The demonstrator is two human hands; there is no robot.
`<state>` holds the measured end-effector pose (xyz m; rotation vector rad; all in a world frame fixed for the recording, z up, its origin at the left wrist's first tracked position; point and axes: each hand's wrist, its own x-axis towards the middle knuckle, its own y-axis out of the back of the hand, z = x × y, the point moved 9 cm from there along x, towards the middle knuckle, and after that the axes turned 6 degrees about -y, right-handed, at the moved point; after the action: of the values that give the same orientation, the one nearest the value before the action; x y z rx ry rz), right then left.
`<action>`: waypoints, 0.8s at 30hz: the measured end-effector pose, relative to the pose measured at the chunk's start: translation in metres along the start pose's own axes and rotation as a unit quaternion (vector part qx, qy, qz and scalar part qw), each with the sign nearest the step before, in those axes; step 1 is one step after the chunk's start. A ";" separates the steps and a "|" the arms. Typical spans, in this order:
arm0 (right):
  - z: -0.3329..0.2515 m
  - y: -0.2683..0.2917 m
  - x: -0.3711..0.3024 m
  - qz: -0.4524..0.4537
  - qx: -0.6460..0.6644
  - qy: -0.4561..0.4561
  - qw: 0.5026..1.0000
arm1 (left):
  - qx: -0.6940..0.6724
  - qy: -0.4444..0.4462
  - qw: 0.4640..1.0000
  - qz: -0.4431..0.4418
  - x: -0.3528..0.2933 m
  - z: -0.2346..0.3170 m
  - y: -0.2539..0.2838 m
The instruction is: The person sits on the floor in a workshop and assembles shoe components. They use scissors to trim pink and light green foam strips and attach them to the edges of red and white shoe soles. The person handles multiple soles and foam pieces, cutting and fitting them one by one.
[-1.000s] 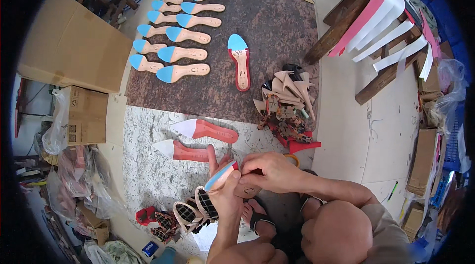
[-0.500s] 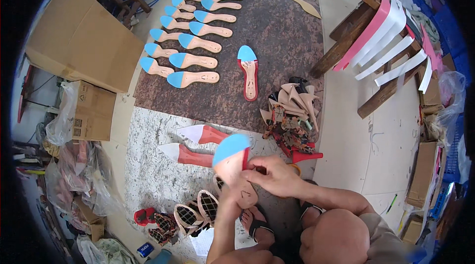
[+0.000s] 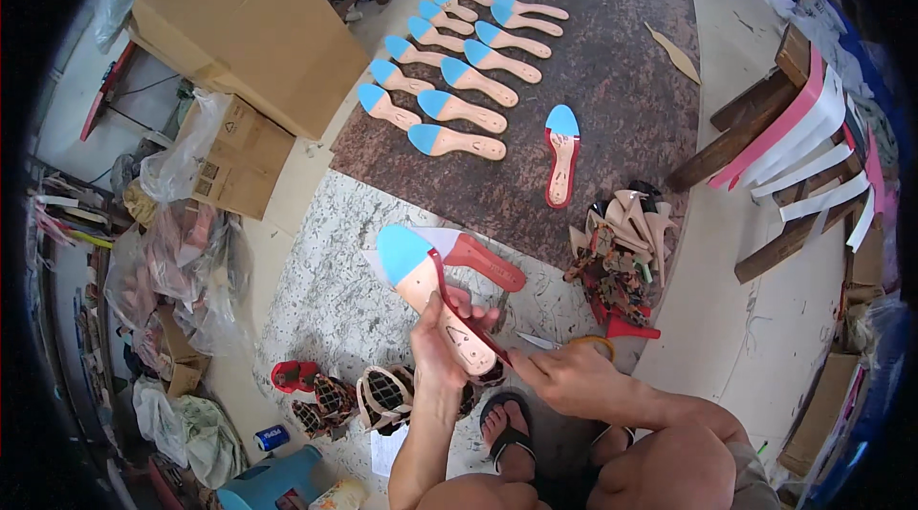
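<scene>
My left hand (image 3: pixel 442 343) is closed round the middle of a shoe insole (image 3: pixel 413 288), which has a blue toe and a beige body. A red strip (image 3: pixel 442 281) runs along the insole's right edge. At the heel end, my right hand (image 3: pixel 574 378) pinches the red strip's end between thumb and fingers. Under the held insole, a red shoe sock lining (image 3: pixel 488 261) with a pale tip lies on the paint-spotted sheet. Another pale tip shows partly behind the insole's toe. Beside my right hand rest scissors (image 3: pixel 595 346) with orange handles.
Rows of blue-toed insoles (image 3: pixel 478 82) lie on the brown mat (image 3: pixel 612 42), with one red-edged insole (image 3: pixel 562 156) apart from them. Shoe heels and patterned uppers (image 3: pixel 626 242) are heaped right. Strips hang on a wooden stool (image 3: pixel 765 118). Patterned shoe uppers (image 3: pixel 382 400) stand near my feet.
My right hand has moved from the insole's forefoot edge down to its heel end. The insole has tilted, toe to the left, and the whole view has turned.
</scene>
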<state>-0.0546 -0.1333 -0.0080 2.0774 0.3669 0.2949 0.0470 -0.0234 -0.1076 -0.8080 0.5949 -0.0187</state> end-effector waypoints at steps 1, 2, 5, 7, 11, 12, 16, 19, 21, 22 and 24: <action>0.000 -0.001 -0.002 0.009 -0.002 0.005 1.000 | -0.018 -0.014 1.000 0.006 0.005 0.004 0.008; 0.002 -0.001 -0.002 0.018 -0.003 0.008 1.000 | -0.036 -0.027 0.999 0.012 0.008 0.010 0.012; 0.012 -0.002 -0.005 0.057 -0.008 0.009 0.998 | -0.035 -0.038 0.997 0.051 0.012 0.023 0.013; 0.011 -0.013 -0.010 0.025 0.009 0.010 1.000 | -0.058 -0.045 0.994 0.077 0.015 0.031 0.017; -0.001 -0.032 -0.008 -0.049 0.021 -0.015 0.998 | -0.037 -0.119 0.987 0.100 0.026 0.030 0.017; -0.004 -0.036 -0.004 -0.058 0.011 -0.020 0.998 | -0.037 -0.123 0.987 0.098 0.025 0.027 0.008; -0.001 -0.033 0.004 -0.015 0.023 -0.050 0.998 | -0.039 -0.133 0.984 0.116 0.024 0.015 0.003; 0.019 0.016 0.000 0.165 0.080 -0.102 0.978 | 0.016 -0.146 0.980 0.134 0.014 0.005 -0.001; 0.036 0.044 -0.005 0.276 0.128 -0.154 0.940 | 0.028 -0.122 0.979 0.162 0.005 -0.005 0.000; 0.034 0.045 -0.004 0.281 0.124 -0.146 0.940 | 0.034 -0.109 0.978 0.172 0.001 -0.010 -0.002; 0.033 0.044 -0.003 0.293 0.116 -0.125 0.941 | 0.042 -0.092 0.982 0.160 -0.008 -0.020 -0.013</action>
<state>-0.0392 -0.1819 0.0135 2.3905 -0.4026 0.3439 0.0333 -0.0445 -0.1055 -0.6162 0.5398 0.3197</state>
